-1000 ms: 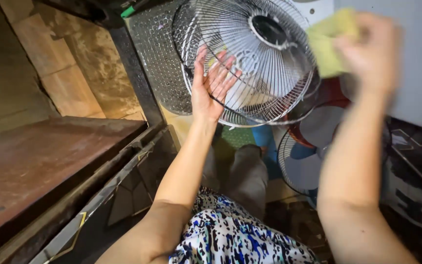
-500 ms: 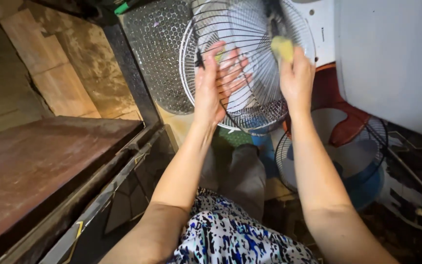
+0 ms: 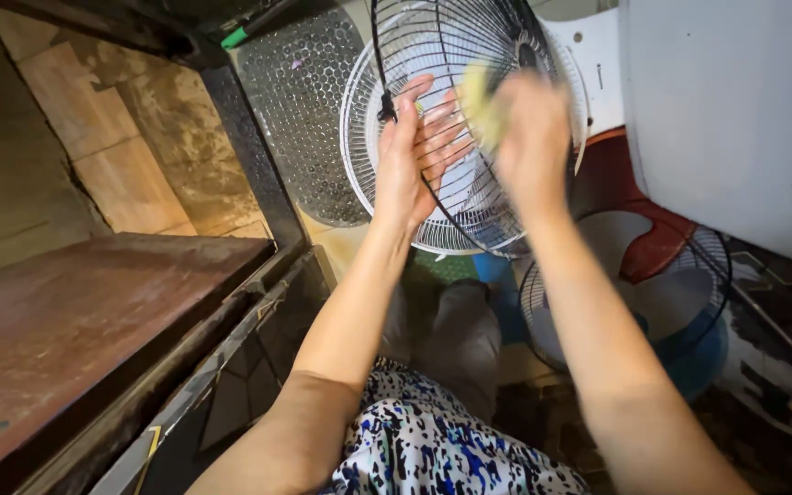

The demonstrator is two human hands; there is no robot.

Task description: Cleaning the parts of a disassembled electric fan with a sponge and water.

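Far left: a rust-brown metal surface point(image 3: 75, 321) with a dark raised edge, set against a tiled wall point(image 3: 112, 137) of stained tan tiles. Nothing lies on the visible part of it.

Left of centre: a dark metal frame post point(image 3: 249, 147) runs down beside a perforated panel point(image 3: 309, 101) with a honeycomb pattern.

Centre, upper: a dark wire fan guard point(image 3: 456, 55), round, held upright and turned partly edge-on to the camera. Behind it stands a second, white wire fan guard point(image 3: 359, 137), close against the first.

Left hand point(image 3: 410, 156): flat against the dark guard, palm to the wires, fingers point(image 3: 442, 128) spread and released, steadying the rim rather than gripping it.

Right hand point(image 3: 529, 137): blurred; fingers clenched around a yellow-green sponge point(image 3: 478, 101), which presses on the wires of the dark guard just beside the left hand.

Centre, lower: a patterned blue, white and black garment point(image 3: 433, 449) and grey trouser legs point(image 3: 469, 330).

Right of centre, low: a blue basin point(image 3: 698, 353) holding a third wire guard point(image 3: 543, 302) and a pale fan blade point(image 3: 653, 302); a red part point(image 3: 648, 252) rests at its upper rim.

Far right: a large white appliance body point(image 3: 726, 110), upright.
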